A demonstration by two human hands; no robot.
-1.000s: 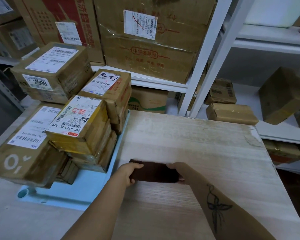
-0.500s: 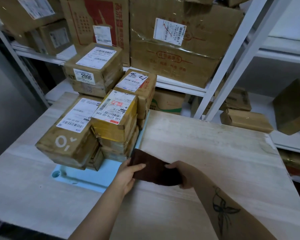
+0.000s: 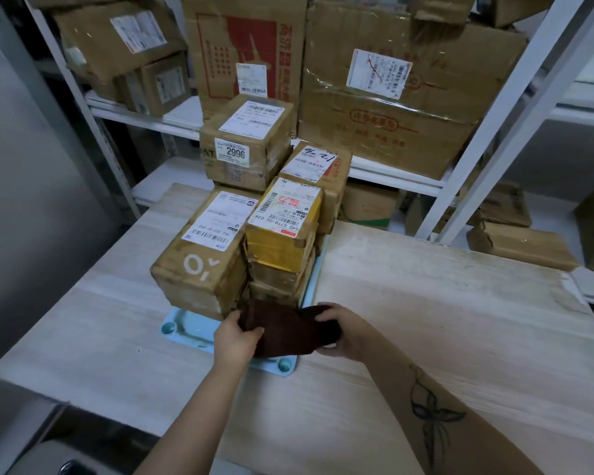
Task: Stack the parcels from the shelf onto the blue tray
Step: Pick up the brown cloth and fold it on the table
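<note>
My left hand (image 3: 235, 337) and right hand (image 3: 343, 332) each grip one end of the brown parcel (image 3: 285, 332), its long axis running between them. It sits over the tray's (image 3: 186, 329) near edge, the stack (image 3: 220, 255) just beyond my knuckles.

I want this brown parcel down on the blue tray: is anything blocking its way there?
Nothing visible does. The left hand and right hand hold the brown parcel at the near edge of the blue tray; the stacked boxes stand right behind it.
</note>
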